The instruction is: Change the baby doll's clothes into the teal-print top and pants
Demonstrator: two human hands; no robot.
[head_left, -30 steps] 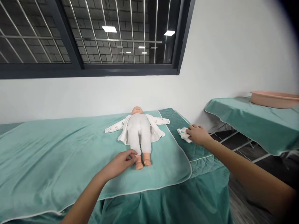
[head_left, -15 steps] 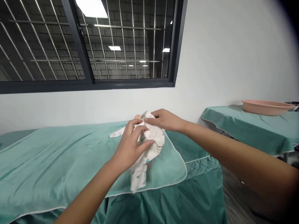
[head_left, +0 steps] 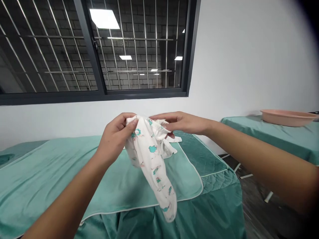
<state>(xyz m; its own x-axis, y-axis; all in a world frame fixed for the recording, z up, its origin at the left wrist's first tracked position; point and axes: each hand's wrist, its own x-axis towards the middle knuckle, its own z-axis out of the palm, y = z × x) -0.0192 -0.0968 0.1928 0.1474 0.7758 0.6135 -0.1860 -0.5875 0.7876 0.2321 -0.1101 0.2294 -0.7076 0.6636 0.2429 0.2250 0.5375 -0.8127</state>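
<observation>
A white baby garment [head_left: 153, 156] with teal and small coloured prints hangs above the bed. One long leg or sleeve of it dangles toward the bed's front edge. My left hand [head_left: 117, 131] grips its upper left edge, thumb pressed on the front. At the upper right, my right hand [head_left: 181, 122] has its fingers and thumb closed around a gathered fold. More white printed cloth [head_left: 169, 149] lies behind on the light green blanket [head_left: 112, 186]; whether it joins the held garment cannot be made out.
The blanket covers a bed with a darker green quilted cover [head_left: 199, 156]. On the right, a second green-covered bed [head_left: 249, 132] carries a pink basin [head_left: 286, 118]. A barred window [head_left: 134, 49] and white wall [head_left: 236, 59] stand behind.
My left hand has moved up and left, from over the bunched garment to its edge. The garment is now lifted and opened out, with its long part hanging down. The view has shifted slightly.
</observation>
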